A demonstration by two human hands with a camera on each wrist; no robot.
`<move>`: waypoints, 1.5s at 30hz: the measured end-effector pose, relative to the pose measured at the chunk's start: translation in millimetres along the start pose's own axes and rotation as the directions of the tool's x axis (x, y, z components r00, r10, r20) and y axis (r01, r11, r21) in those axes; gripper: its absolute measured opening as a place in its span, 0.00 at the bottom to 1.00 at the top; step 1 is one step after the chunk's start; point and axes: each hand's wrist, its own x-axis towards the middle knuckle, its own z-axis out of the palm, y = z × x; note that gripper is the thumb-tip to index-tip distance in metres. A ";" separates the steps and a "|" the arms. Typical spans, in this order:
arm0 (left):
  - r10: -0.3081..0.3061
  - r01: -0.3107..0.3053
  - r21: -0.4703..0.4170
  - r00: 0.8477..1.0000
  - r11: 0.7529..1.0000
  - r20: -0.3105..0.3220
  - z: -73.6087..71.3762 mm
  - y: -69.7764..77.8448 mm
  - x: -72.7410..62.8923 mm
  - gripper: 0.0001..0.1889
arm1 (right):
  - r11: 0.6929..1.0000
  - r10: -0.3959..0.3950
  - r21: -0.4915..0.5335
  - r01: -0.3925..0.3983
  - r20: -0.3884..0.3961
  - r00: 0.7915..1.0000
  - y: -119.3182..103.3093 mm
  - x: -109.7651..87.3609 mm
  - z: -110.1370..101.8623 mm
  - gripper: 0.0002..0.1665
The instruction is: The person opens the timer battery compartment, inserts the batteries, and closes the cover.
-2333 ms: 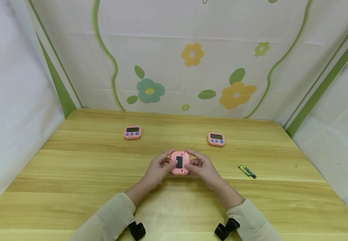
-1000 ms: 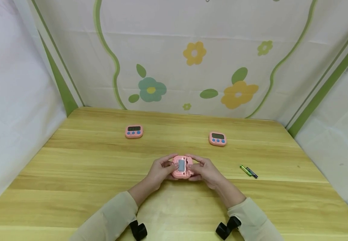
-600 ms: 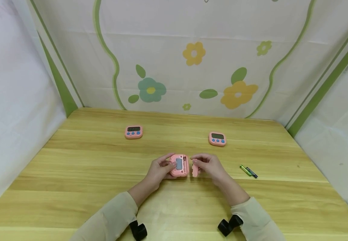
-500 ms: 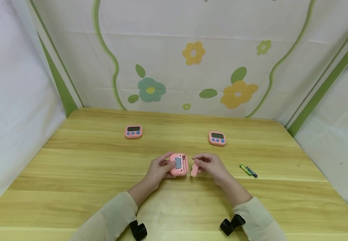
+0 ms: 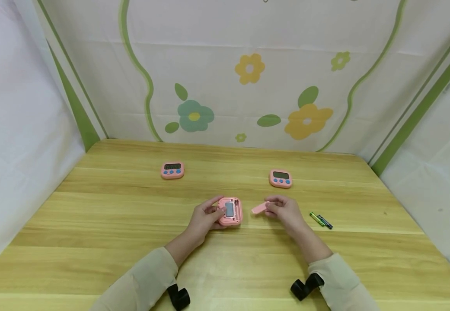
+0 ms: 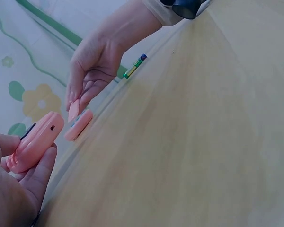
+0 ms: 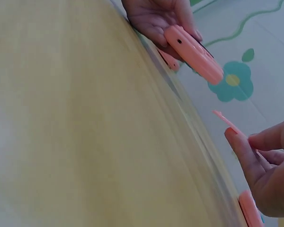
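Observation:
My left hand [image 5: 204, 219] grips a pink digital timer [image 5: 237, 219] by its left side, back facing up, thumb on the dark panel. Its battery slot lies uncovered along the right side. In the left wrist view the timer [image 6: 38, 142] shows edge-on, held off the table. To the right, my right hand [image 5: 285, 212] pinches a small pink battery cover [image 5: 260, 208] between thumb and fingers. The right wrist view shows this cover [image 7: 228, 122] as a thin strip, apart from the timer [image 7: 195, 54].
Two more pink timers lie face up farther back, the left timer [image 5: 172, 170] with digits on its screen and the right timer [image 5: 280, 178] with a blank one. Right of my right hand, a green battery [image 5: 317, 219] and a dark battery [image 5: 325, 222] lie side by side on the wooden table [image 5: 131, 224].
The battery cover came off the timer's back, and my right hand carried it away to the right, turning it. My left hand kept its grip on the timer.

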 end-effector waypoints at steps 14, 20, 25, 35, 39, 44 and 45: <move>0.002 -0.002 0.002 1.000 1.000 0.008 -0.1 -1.8 1.5 0.24 | 1.000 -0.024 -0.011 0.022 -0.236 0.972 2.7 21.9 -29.3 0.16; 0.006 -0.006 -0.002 1.000 1.000 0.014 0.5 -1.8 2.3 0.24 | 0.999 0.012 0.049 0.000 -0.246 0.969 7.6 25.5 -34.6 0.18; 0.009 -0.009 0.001 1.000 1.000 0.018 0.8 -0.8 2.4 0.25 | 1.000 -0.017 0.005 0.019 -0.247 0.969 9.5 26.8 -37.3 0.18; 0.001 -0.001 0.004 1.000 1.000 0.016 1.8 0.1 1.4 0.25 | 0.999 -0.037 -0.022 0.032 -0.235 0.971 7.5 23.6 -40.9 0.20; 0.002 -0.002 -0.003 1.000 1.000 0.017 1.3 -0.7 1.2 0.25 | 0.999 -0.035 -0.013 0.033 -0.225 0.974 5.1 21.1 -43.5 0.21; 0.004 -0.004 -0.012 1.000 1.000 0.023 0.3 -0.3 -0.2 0.25 | 0.996 -0.085 0.004 0.087 -0.179 0.980 1.5 15.9 -56.1 0.26; 0.003 -0.003 -0.014 1.000 1.000 0.025 0.2 0.4 -1.0 0.25 | 0.994 -0.105 -0.005 0.106 -0.159 0.982 -0.7 13.0 -59.6 0.28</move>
